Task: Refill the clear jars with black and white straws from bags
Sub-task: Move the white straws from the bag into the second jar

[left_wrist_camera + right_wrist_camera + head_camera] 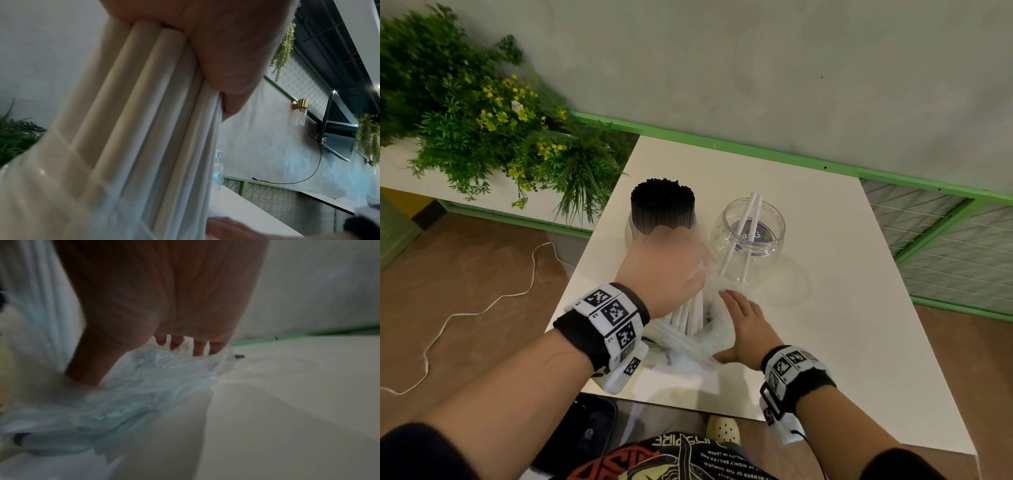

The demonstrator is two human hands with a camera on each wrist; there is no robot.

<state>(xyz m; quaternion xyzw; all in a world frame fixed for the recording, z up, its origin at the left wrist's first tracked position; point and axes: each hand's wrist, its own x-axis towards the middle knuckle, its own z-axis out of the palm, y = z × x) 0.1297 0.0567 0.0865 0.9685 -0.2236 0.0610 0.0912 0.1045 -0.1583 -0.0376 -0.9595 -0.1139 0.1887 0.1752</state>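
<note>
On the white square desk (842, 274), the left hand (667, 263) has its grip wrapped round a bundle of white paper straws (688, 315). The left wrist view shows the thumb and palm (216, 48) clamped against that bundle (144, 113). The straws' long axis runs steeply upward from the thin clear plastic bag (688, 346) on the near part of the desk, with their upper ends in the hand and tilted slightly away toward the jars, and their lower ends still inside the bag's mouth.

The right hand (746, 329) lies on the bag's right side with fingers straight and spread, its grip apart, pressing the crumpled film (144, 394) down against the desk; the right wrist view shows the fingertips (198, 348) resting on the plastic.

Beyond the hands stand two clear round plastic jars, side by side. The left jar (635, 229) is packed with black straws (662, 205) standing upright, their ends rising well above the rim. The right jar (750, 233) holds two white straws (743, 226) that lean, lower ends toward the near wall of the jar and upper ends pointing up and away over the far rim. A purple label shows through its base.

A green leafy plant with yellow flowers (482, 113) sits to the left of the desk, and a white cord (482, 308) trails over the brown floor.
</note>
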